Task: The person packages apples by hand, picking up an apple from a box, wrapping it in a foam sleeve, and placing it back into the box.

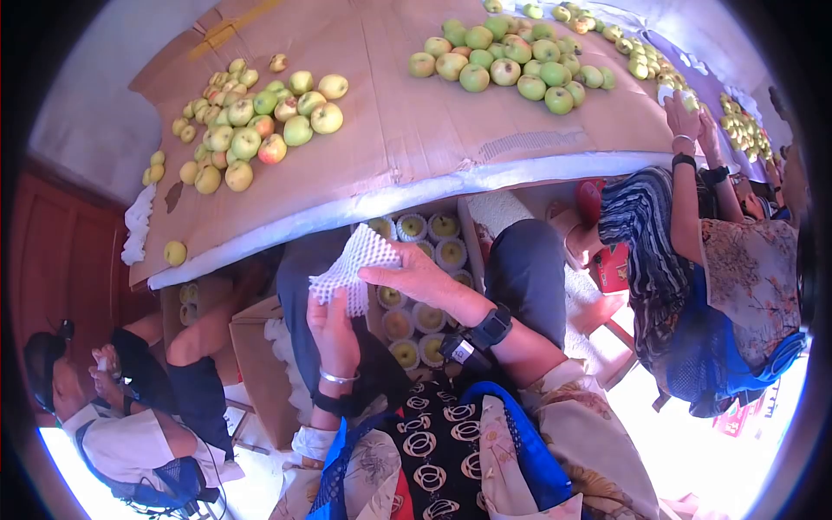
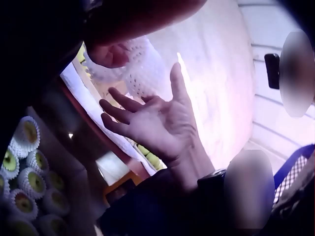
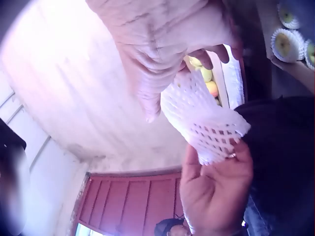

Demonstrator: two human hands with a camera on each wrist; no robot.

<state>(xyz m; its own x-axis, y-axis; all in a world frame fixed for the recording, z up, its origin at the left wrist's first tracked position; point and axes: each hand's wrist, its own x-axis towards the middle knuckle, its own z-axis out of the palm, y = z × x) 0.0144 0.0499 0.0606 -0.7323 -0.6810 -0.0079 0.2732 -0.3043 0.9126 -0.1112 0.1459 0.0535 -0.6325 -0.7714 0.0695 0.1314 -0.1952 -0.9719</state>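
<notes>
A white foam net sleeve [image 1: 354, 264] is held up above the lap. The left hand [image 1: 334, 334] pinches its lower edge; in the right wrist view that hand [image 3: 216, 194] has thumb and fingertips on the sleeve [image 3: 202, 118]. The right hand [image 1: 420, 279] is at the sleeve's upper right side. Its fingers are spread and its thumb stands apart in the left wrist view, where the hand [image 2: 165, 128] is beside the sleeve [image 2: 145, 69]. Some of its fingertips are hidden, so contact with the net is hard to judge. No apple shows inside the sleeve.
Below the hands, a box holds apples [image 1: 403, 354] in foam nets. Piles of apples [image 1: 297, 130] lie on the cardboard-covered table [image 1: 373, 139]. An open carton [image 1: 260, 373] stands at the left. Other people sit on both sides, one handling an apple [image 1: 689, 101] at the right.
</notes>
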